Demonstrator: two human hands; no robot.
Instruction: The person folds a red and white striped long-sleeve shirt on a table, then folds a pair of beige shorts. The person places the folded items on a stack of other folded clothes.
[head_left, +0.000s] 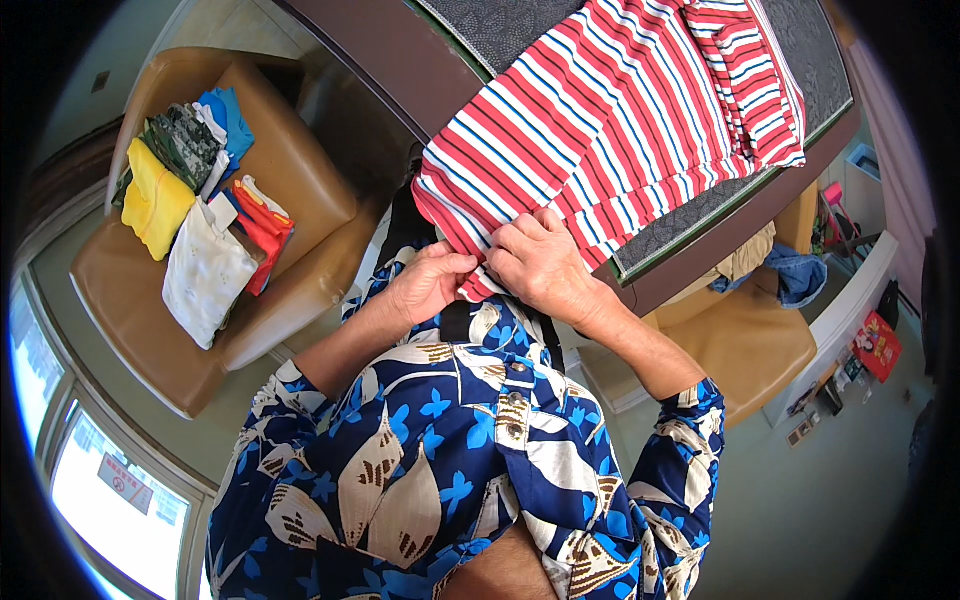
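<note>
A red, white and blue striped knit garment (555, 135) lies across the table with its near end hanging over the edge towards me. My left hand (435, 281) pinches the near corner of the cloth between thumb and fingers. Close beside it, my right hand (536, 259) grips the same end with curled fingers. Farther up, at the back right, part of the garment is folded over on itself in layers. The fingertips of both hands are partly hidden by the cloth.
The brown table (405, 52) bears a dark grey patterned mat (499, 30). Folded clothes, among them a yellow one (157, 199) and a white one (206, 274), lie on a tan leather chair (300, 142) at left. Another tan chair (742, 352) at right holds jeans (799, 277).
</note>
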